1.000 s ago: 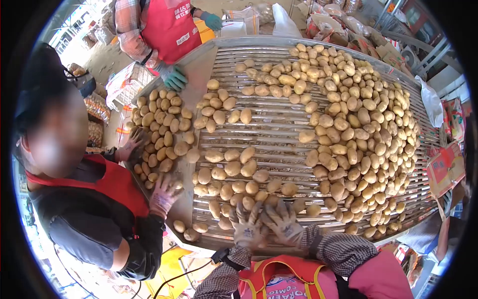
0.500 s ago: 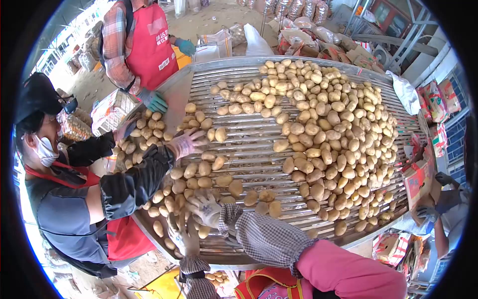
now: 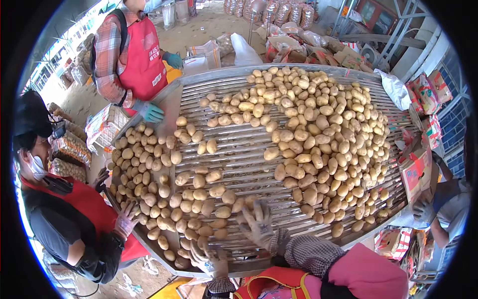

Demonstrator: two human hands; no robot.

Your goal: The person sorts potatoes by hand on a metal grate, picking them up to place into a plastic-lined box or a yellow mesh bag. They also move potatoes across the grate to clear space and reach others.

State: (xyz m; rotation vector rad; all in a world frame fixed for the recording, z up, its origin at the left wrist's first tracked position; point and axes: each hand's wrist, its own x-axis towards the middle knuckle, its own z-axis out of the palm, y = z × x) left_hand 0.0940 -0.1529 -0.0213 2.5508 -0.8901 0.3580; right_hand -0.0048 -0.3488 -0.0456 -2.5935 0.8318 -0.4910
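Observation:
My left hand (image 3: 210, 260), in a white work glove, lies at the near edge of the slatted metal table (image 3: 249, 172). Its fingers are spread and touch the nearest potatoes (image 3: 191, 234). Farther right, my right hand (image 3: 258, 225) is gloved too, with its fingers apart beside several potatoes on the slats. I see no potato gripped in either hand, though the palms are hidden. Checked sleeve covers (image 3: 311, 254) reach up my arms. A crowd of potatoes (image 3: 144, 174) fills the left end of the table, and a larger heap (image 3: 333, 134) covers the right half.
A masked co-worker in a red apron (image 3: 94, 199) stands at the left edge. Another person (image 3: 142, 55) is at the far left corner, one teal glove on the rim. At right, a person's gloved hand (image 3: 424, 212) is near a cardboard box (image 3: 416, 174). Sacks (image 3: 284, 12) stand behind.
My right hand has moved right, away from the potatoes at left; my left hand has shifted right and nearer. The masked co-worker's hands have drawn back left. More potatoes show at the left end.

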